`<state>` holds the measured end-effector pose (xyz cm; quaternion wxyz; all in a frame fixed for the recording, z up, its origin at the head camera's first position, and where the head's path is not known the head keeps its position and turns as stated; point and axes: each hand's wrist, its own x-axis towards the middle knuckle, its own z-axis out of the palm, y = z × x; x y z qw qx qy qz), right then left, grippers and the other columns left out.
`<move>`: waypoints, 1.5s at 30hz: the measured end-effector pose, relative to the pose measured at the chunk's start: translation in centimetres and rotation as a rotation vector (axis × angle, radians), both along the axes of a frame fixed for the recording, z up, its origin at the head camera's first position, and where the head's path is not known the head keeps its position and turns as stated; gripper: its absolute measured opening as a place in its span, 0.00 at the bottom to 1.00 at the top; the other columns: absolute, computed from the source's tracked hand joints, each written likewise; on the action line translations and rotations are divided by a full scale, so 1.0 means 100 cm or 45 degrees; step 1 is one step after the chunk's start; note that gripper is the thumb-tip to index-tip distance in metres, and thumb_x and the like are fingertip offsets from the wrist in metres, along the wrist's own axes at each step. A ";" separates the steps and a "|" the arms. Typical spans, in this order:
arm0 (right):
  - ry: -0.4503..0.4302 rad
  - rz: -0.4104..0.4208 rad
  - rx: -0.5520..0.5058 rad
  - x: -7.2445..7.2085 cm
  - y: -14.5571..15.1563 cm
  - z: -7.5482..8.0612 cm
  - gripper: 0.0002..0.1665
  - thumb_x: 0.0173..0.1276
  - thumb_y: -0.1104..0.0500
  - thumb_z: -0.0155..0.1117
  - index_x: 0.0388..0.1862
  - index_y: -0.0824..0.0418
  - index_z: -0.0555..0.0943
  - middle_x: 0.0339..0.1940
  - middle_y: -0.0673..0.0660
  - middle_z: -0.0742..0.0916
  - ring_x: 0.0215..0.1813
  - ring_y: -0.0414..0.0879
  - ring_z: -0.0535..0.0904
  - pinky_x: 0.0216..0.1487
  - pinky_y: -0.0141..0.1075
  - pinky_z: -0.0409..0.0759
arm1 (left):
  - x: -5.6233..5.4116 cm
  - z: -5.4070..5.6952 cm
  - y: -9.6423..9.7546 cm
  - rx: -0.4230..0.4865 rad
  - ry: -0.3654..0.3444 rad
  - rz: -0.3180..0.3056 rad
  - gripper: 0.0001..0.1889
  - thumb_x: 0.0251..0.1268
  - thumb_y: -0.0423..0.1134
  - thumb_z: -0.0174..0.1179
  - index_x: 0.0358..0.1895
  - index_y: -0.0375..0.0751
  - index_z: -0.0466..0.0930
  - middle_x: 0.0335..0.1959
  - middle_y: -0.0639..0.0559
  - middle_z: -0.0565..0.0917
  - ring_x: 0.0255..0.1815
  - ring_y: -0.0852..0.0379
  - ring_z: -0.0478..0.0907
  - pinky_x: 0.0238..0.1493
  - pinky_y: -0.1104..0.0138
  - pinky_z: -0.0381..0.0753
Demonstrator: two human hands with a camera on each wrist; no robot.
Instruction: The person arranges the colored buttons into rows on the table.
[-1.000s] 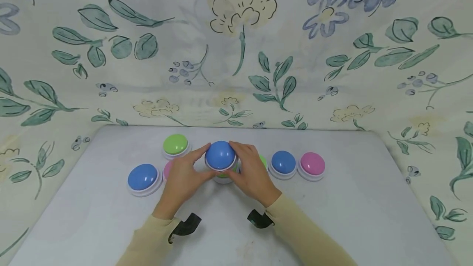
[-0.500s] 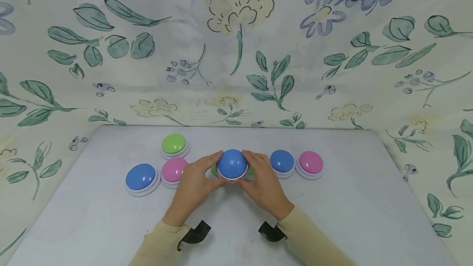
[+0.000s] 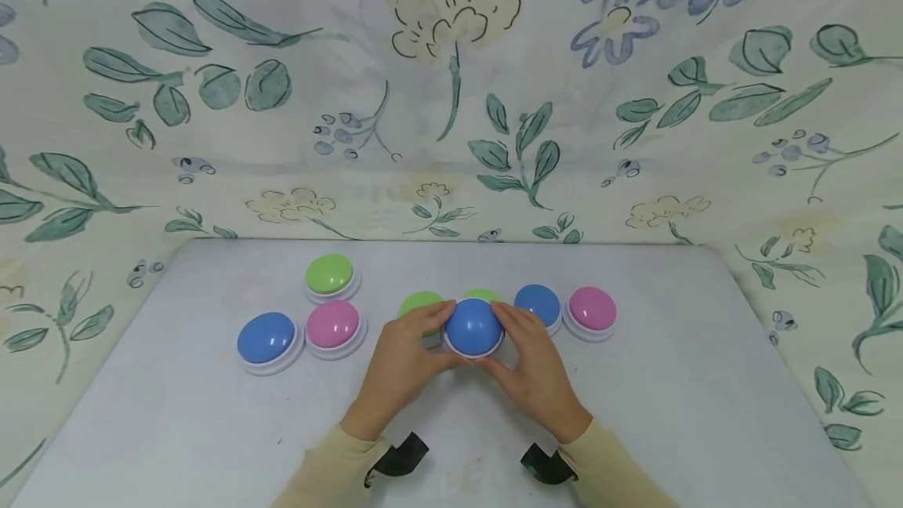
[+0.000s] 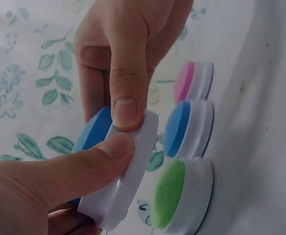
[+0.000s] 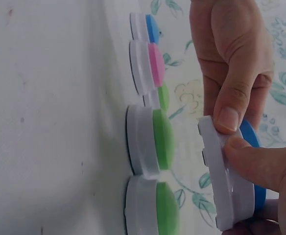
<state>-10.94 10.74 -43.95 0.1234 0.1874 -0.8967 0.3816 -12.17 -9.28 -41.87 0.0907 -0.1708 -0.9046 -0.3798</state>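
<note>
A round push button (image 3: 473, 327) with a blue dome and white base is held up off the table between both hands. My left hand (image 3: 400, 367) grips its left side, thumb along the near edge of the base. On the other side my right hand (image 3: 538, 371) grips it the same way, the two thumbs nearly meeting. In the left wrist view the white base (image 4: 128, 171) is tilted, with both thumbs pressing it. Behind the hands stand a green button (image 3: 421, 301) and a second green button (image 3: 483, 294), each partly hidden.
To the right stand a blue button (image 3: 538, 304) and a pink button (image 3: 592, 310). A left cluster has a green button (image 3: 329, 273), a pink button (image 3: 333, 324) and a blue button (image 3: 266, 339). All rest on the white table (image 3: 176, 414), before a floral cloth (image 3: 353, 45).
Both hands have carried the blue button to the right and a little nearer. The left pink button and the green buttons behind have come into fuller view.
</note>
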 end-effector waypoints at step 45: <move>0.101 -0.165 0.003 0.040 0.107 -0.026 0.52 0.45 0.68 0.84 0.71 0.62 0.73 0.64 0.60 0.81 0.60 0.50 0.75 0.61 0.12 0.62 | 0.020 -0.031 0.114 0.023 0.055 -0.119 0.38 0.43 0.42 0.82 0.62 0.34 0.80 0.59 0.46 0.84 0.61 0.51 0.79 0.65 0.61 0.77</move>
